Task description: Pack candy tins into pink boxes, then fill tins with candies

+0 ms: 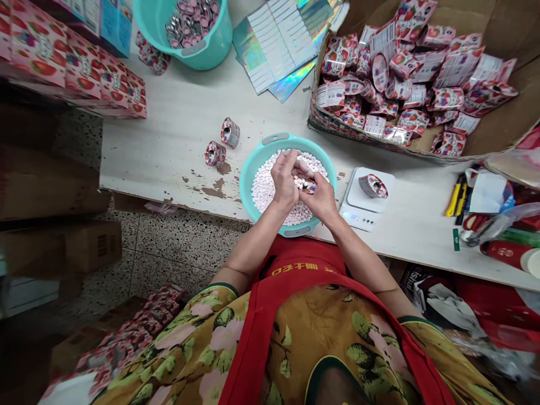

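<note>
A teal basin (258,159) full of small white candies (264,188) sits at the table's near edge. Both my hands hover over it, pressed together. My right hand (318,194) grips a small round strawberry-print tin (308,186). My left hand (284,177) is cupped above the tin with fingers curled, holding white candies at its mouth. A similar tin (373,185) rests on the white digital scale (358,212) just to the right. Two more tins (222,143) stand on the table to the left of the basin.
A cardboard box (508,121) of strawberry-print packets stands at the back right. A teal bucket (211,48) of tins and holographic sheets (278,45) lie at the back. Stacked pink cartons (71,62) sit left. Pens and bags (485,208) clutter the right.
</note>
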Demonstrator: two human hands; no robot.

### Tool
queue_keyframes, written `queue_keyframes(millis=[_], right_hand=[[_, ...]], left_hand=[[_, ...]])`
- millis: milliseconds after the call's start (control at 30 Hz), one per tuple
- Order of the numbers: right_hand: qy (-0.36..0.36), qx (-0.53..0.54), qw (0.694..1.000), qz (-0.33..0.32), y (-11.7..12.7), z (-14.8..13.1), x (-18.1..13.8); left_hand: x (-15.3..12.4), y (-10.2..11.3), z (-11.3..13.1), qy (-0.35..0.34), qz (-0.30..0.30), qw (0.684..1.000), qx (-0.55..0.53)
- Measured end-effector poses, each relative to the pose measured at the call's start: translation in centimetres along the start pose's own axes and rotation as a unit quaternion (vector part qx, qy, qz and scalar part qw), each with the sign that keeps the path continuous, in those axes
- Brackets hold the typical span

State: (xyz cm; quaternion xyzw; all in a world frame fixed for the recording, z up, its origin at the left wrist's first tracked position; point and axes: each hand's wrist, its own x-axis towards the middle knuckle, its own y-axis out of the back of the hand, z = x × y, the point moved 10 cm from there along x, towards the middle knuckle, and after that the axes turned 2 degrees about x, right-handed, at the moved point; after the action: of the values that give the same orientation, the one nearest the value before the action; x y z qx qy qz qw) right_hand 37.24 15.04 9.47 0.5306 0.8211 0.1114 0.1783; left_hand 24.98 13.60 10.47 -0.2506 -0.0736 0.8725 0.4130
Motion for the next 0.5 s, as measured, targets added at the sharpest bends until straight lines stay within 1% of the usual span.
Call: queue_keyframes(millis=[100, 200, 233, 267, 300, 400, 433, 467, 500], right_hand=[[0.001, 0.001, 1.0, -0.001, 0.1, 0.0, -0.1], [-0.014, 0.008, 1.0, -0.013, -0.1, 0.5, -0.2], [-0.016, 0.02, 1.0, -0.015, 0.0, 0.6, -0.3], [-0.013, 0.035, 0.999, -0.017, 0.1, 0.6, -0.3], [-0.007, 0.054, 0.998, -0.018, 0.2, 0.6, -0.5], [0.01, 0.119, 0.992, -0.029, 1.0, 0.5, -1.1], [0.012, 0.138, 0.99, -0.032, 1.3, 0.6, -1.3], [0.012, 0.153, 0.988, -0.031, 1.7, 0.8, -1.5], [0.008, 0.162, 0.986, -0.024, 2.1, 1.1, -1.7]], left_hand=[[-0.5, -0.4, -0.2, 0.006, -0.009, 1.0, 0.0], [-0.9, -1.3, -0.5, 0.024, -0.044, 0.999, 0.011], [-0.8, -1.3, -0.4, 0.025, -0.049, 0.998, 0.011], [-0.5, -1.0, -0.2, 0.02, -0.041, 0.999, 0.009], [0.0, -0.2, 0.1, 0.009, -0.021, 1.0, 0.005], [2.2, 3.2, 0.5, -0.037, 0.057, 0.997, 0.03], [2.9, 4.1, 0.2, -0.051, 0.066, 0.994, 0.065], [3.6, 4.6, -0.2, -0.066, 0.058, 0.989, 0.12], [4.1, 4.7, -1.0, -0.08, 0.031, 0.977, 0.193]])
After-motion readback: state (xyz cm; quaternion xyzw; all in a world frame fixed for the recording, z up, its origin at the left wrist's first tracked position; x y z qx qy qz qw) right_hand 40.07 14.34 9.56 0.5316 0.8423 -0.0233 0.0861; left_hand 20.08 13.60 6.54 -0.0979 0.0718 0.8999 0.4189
